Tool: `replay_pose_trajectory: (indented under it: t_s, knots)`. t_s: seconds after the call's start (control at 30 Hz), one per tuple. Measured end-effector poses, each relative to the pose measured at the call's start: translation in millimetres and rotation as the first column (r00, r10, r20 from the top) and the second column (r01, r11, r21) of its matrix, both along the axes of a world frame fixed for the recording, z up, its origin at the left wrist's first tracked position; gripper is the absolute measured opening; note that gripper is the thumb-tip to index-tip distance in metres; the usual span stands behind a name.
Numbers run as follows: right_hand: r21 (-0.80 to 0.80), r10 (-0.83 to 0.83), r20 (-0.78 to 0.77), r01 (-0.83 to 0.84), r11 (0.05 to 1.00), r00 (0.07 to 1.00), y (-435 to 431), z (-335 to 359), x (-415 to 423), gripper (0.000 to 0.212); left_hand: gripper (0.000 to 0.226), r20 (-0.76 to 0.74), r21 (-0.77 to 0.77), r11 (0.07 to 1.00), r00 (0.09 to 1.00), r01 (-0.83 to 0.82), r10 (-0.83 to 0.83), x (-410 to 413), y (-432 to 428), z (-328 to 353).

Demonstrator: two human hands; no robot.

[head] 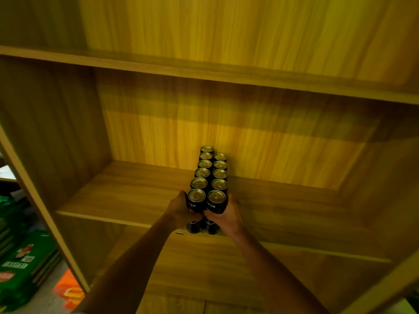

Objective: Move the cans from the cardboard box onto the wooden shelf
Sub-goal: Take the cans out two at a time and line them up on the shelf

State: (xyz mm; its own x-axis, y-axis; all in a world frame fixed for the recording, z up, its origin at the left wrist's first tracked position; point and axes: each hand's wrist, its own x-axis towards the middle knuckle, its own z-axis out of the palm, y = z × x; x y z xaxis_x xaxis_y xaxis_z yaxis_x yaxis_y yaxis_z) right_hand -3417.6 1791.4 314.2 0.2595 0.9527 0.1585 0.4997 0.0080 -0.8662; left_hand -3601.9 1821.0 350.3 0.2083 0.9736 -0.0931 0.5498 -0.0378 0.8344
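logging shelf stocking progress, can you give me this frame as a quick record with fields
surface: wooden shelf, middle board
stock: black cans with gold tops, upright, in two rows running front to back
count: six tops visible in the left row, five in the right
left hand: grips the front left can
right hand: grips the front right can
held cans: side by side at the board's front edge, in line with their rows
floor, far left: green cartons
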Motion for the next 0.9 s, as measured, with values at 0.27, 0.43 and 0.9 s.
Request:
replay_pose_trajectory:
  t_s: [0.27, 0.43, 0.9]
  knots:
    - [-0.033, -0.025, 0.027, 0.026, 0.999, 0.999, -13.7, 5.8, -4.2, 0.077, 0.076, 0.009, 0.037, 0.999, 1.000, -0.015, 0.014, 6.5, -6.0, -9.9]
    - [-0.070, -0.021, 0.026, 0.023, 0.997, 0.999, -16.7, 10.8, -5.8, 0.073, 0.076, 0.012, 0.038, 0.999, 1.000, -0.020, 0.020, 6.9, -5.6, -9.4]
    - [-0.108, -0.025, 0.216, 0.050, 0.993, 0.976, -25.5, 16.4, -8.5, 0.095, 0.154, -0.390, 0.157, 0.983, 0.920, 0.096, -0.027, -4.5, -19.6, 8.9]
